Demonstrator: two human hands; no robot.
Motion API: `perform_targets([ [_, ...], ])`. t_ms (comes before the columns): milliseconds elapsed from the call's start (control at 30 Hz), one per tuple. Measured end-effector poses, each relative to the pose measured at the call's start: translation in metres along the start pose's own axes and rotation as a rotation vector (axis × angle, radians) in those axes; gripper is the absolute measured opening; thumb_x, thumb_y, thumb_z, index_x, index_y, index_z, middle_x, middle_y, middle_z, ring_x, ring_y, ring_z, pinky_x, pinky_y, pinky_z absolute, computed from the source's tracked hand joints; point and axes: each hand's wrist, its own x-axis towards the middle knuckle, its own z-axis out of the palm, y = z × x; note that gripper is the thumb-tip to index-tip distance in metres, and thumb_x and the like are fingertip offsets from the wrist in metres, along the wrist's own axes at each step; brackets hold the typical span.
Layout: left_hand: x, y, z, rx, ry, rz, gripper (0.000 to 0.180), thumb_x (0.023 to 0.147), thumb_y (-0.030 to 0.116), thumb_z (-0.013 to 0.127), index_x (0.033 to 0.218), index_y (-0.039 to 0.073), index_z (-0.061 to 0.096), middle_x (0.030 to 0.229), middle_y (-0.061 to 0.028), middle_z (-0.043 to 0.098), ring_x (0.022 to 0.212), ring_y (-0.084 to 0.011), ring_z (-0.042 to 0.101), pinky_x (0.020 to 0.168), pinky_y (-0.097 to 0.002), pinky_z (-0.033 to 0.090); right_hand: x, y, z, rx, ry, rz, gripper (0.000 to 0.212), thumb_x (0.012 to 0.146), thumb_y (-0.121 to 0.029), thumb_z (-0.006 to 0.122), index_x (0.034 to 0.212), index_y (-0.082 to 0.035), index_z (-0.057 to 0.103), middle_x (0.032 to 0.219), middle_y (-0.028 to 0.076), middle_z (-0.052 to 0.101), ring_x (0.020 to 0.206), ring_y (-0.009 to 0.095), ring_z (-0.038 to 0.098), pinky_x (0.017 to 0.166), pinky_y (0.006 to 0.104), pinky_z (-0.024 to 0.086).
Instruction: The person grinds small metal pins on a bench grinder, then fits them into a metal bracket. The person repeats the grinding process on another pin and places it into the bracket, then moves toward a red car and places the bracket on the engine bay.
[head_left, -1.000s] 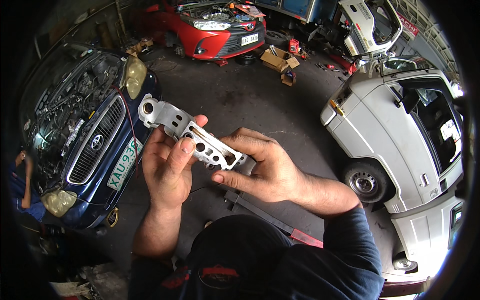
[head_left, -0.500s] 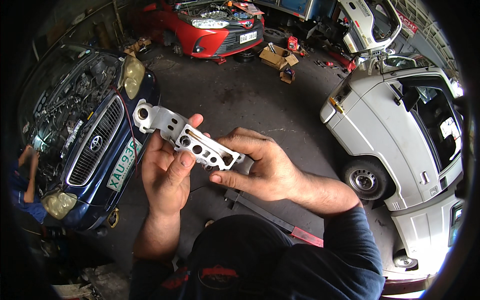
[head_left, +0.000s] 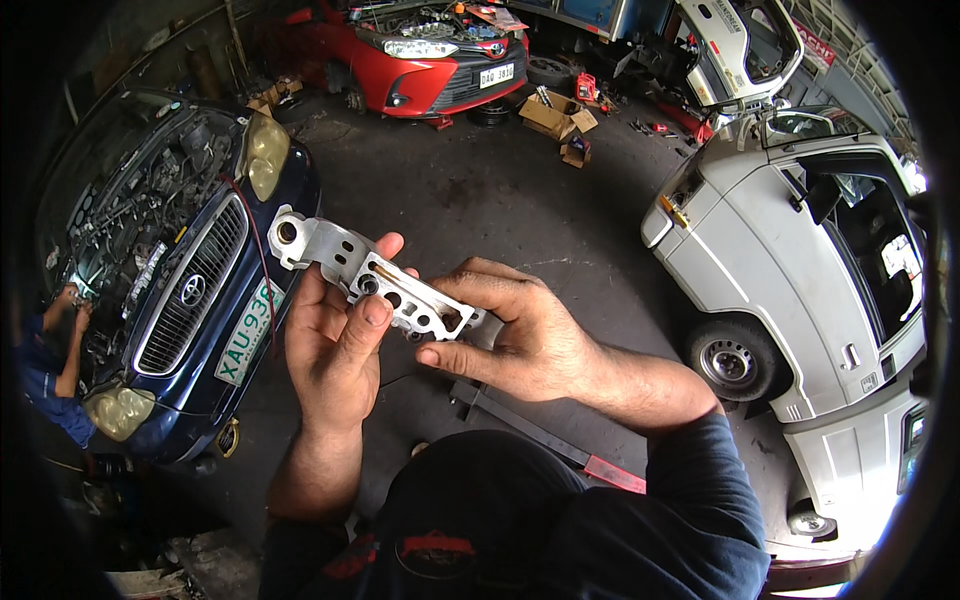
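A silvery metal bracket (head_left: 345,254) with several round holes, a slot and a ring-shaped end is held up in front of my chest. My left hand (head_left: 338,335) grips its middle from below, the thumb pressed on the holed face and fingertips showing past the far edge. At the bracket's right end, my right hand (head_left: 520,330) pinches it between thumb and fingers. The ring end sticks out free to the upper left. My right fingers partly cover the bracket's right end.
A dark blue car (head_left: 215,310) with its engine bay exposed stands at left, where another person's arms (head_left: 70,350) reach in. A red car (head_left: 430,75) is at the far side, a cardboard box (head_left: 555,115) beside it. A white van (head_left: 770,240) stands right. A floor jack handle (head_left: 530,430) lies below my hands.
My hands and the bracket have hardly moved; my left thumb has shifted slightly up over the holed face. The other person's arms at the blue car have moved a little.
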Motion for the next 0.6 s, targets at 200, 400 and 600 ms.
perform_targets([
  [200,0.003,-0.011,-0.012,0.116,0.011,0.03,0.058,0.087,0.013,0.07,0.133,-0.004,0.041,0.121,-0.0175,0.06,0.103,-0.0161,0.061,0.091,-0.031,0.049,0.003,-0.005,-0.005,-0.202,0.088,-0.062,0.045,0.079,-0.023,0.078,0.115,-0.002,0.062,0.099,0.013,0.058,0.095,0.026,0.059,0.079,0.0361,0.05],
  [400,-0.005,-0.024,-0.022,0.022,-0.094,-0.081,0.058,0.089,0.022,0.068,0.133,-0.007,0.044,0.12,-0.014,0.06,0.108,-0.0201,0.06,0.096,-0.0321,0.047,0.009,-0.002,-0.008,-0.288,0.157,-0.296,0.027,0.077,-0.008,0.077,0.103,-0.003,0.07,0.1,0.01,0.059,0.089,0.021,0.063,0.073,0.0311,0.053],
  [600,-0.01,-0.026,-0.023,-0.02,-0.111,-0.209,0.053,0.092,0.029,0.065,0.127,-0.007,0.05,0.114,-0.0145,0.062,0.102,-0.0186,0.062,0.09,-0.0293,0.05,0.01,0.0,-0.007,-0.37,0.135,-0.378,0.022,0.075,-0.007,0.076,0.095,-0.004,0.069,0.095,0.009,0.058,0.079,0.022,0.065,0.065,0.0318,0.055],
])
